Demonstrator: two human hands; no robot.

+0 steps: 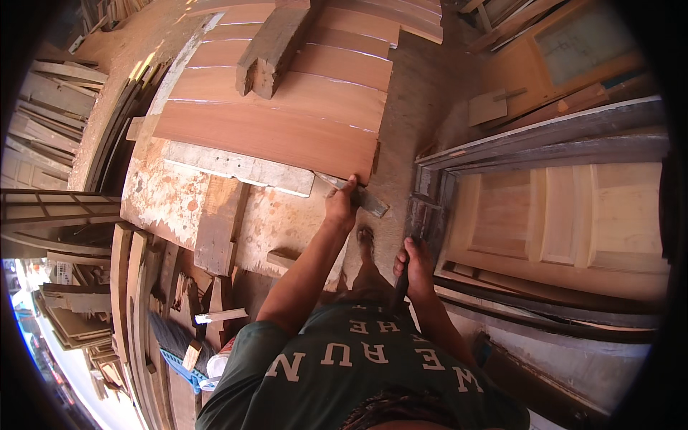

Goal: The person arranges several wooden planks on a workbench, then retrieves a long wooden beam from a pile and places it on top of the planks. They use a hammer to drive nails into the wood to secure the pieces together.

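My left hand [342, 203] grips a narrow, flat, greyish strip [374, 206] with a pale pointed end, at the near right corner of a reddish-brown wooden panel [265, 130]. The strip looks like a wood scrap or a blade; I cannot tell which. The panel is made of several boards side by side, with light glinting along the joints. My right hand [416, 264] is closed round a dark, stick-like handle [401, 288] held low in front of my body; its head, if any, does not show. A whitish board [240, 166] lies along the panel's near edge.
A thick notched timber [276, 54] rests on the panel, above a paint-stained worktop [161, 190]. Close on my right stand a dark frame [545, 136] and a panelled wooden door [530, 215]. Stacked planks [54, 107] and a black-bristled broom [179, 337] are on the left.
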